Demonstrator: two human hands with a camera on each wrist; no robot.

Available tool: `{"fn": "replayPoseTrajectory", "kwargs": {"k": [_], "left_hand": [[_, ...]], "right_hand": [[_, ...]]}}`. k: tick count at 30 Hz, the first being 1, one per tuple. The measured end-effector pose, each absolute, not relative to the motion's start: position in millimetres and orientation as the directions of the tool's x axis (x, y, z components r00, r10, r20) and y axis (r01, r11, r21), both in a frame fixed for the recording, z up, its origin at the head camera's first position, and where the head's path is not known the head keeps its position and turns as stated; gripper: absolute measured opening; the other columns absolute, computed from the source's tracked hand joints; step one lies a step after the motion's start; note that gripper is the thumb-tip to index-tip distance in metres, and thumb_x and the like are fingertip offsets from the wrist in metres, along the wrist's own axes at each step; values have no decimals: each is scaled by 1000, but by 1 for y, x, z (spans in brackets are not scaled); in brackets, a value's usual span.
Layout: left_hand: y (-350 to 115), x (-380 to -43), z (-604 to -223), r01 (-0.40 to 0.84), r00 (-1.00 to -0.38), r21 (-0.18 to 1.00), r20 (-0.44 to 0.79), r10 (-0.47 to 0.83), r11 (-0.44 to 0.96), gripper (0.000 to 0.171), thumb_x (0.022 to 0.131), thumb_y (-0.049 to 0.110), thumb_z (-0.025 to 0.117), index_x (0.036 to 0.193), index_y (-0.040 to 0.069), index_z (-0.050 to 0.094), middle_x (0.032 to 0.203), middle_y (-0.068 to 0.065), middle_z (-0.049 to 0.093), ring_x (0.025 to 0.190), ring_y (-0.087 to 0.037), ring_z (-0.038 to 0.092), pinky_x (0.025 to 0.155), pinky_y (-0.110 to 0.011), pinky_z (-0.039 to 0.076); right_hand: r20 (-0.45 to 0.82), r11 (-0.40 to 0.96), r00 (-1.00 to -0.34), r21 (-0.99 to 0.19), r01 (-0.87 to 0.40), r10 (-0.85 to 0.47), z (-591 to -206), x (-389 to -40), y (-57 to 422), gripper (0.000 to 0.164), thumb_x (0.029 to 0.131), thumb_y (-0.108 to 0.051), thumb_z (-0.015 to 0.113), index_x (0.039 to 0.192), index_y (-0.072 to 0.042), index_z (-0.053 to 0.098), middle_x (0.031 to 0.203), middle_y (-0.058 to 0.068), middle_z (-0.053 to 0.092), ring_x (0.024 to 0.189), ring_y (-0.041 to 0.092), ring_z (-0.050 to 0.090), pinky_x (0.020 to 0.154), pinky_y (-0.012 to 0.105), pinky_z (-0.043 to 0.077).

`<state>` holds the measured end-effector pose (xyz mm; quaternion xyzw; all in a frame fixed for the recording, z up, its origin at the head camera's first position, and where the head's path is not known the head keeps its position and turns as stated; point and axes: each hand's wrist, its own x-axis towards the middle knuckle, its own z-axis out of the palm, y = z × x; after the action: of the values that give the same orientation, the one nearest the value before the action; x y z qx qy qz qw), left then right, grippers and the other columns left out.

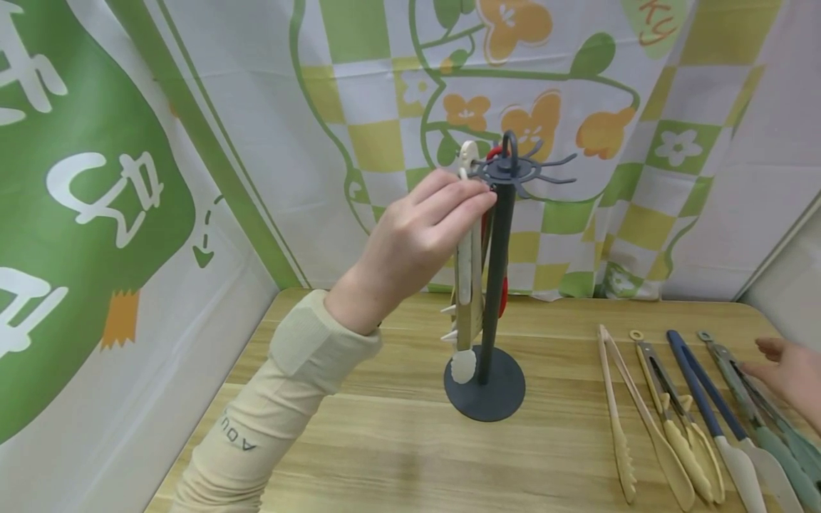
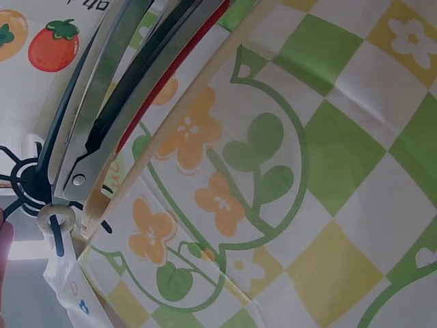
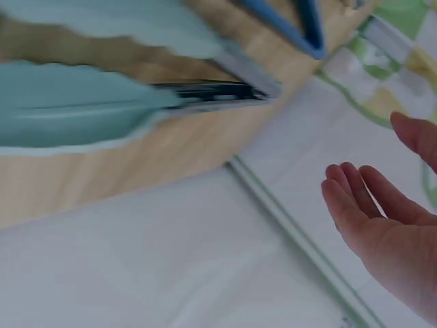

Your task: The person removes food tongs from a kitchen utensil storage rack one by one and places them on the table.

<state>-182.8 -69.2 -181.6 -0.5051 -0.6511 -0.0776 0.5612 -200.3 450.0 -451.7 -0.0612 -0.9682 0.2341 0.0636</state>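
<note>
A dark utensil rack [image 1: 499, 285] with a ring of hooks stands upright on a round base. My left hand [image 1: 426, 231] holds the rack near its top; the thumb is hidden in the head view. Cream tongs [image 1: 463, 285] and other tongs with red edges [image 1: 503, 296] hang there, and a pale ring end [image 2: 56, 217] sits over a hook. At the right, my right hand [image 1: 792, 374] is beside the green tongs [image 1: 763, 420]. In the right wrist view its fingers are loosely bent and apart from the thumb, with nothing between them.
On the wooden table [image 1: 359, 442], pinkish-beige tongs [image 1: 616, 427], yellow tongs [image 1: 673, 420] and blue-handled tongs [image 1: 702, 399] lie in a row left of the green pair. A patterned curtain [image 1: 564, 235] hangs behind the rack. A green-and-white printed sheet [image 1: 147, 214] borders the left.
</note>
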Motion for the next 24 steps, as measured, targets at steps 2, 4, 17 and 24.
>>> {"fn": "replayPoseTrajectory", "kwargs": {"k": [2, 4, 17, 24], "left_hand": [[-69, -183, -182, 745, 142, -467, 809, 571, 476, 18, 89, -7, 50, 92, -5, 67, 90, -12, 67, 81, -24, 60, 82, -24, 52], [-70, -183, -182, 745, 145, -468, 809, 570, 475, 18, 89, -7, 50, 92, -5, 67, 90, -12, 67, 81, -24, 60, 81, -24, 52], [-70, -183, -182, 746, 152, -474, 805, 573, 468, 18, 89, -8, 49, 94, -5, 67, 92, -12, 67, 83, -25, 60, 83, -24, 51], [-70, -184, -182, 744, 154, -476, 805, 572, 469, 18, 89, -7, 49, 93, -5, 67, 92, -12, 67, 83, -25, 60, 83, -24, 51]], "right_hand": [[153, 888, -978, -455, 60, 144, -461, -211, 459, 64, 93, -29, 50, 126, 21, 29, 116, 45, 36, 101, 57, 36, 61, 47, 44], [226, 909, -965, -416, 30, 135, -460, -216, 456, 64, 92, -35, 51, 129, 15, 34, 115, 41, 42, 100, 52, 41, 58, 43, 45], [373, 910, -927, -393, -132, 27, -335, -171, 326, 37, 86, -12, 61, 112, 13, 52, 112, 37, 48, 96, 52, 46, 74, 63, 40], [580, 894, -813, -335, -296, -52, -312, -168, 298, 31, 76, 1, 68, 105, 9, 60, 104, 28, 59, 87, 43, 57, 66, 36, 49]]}}
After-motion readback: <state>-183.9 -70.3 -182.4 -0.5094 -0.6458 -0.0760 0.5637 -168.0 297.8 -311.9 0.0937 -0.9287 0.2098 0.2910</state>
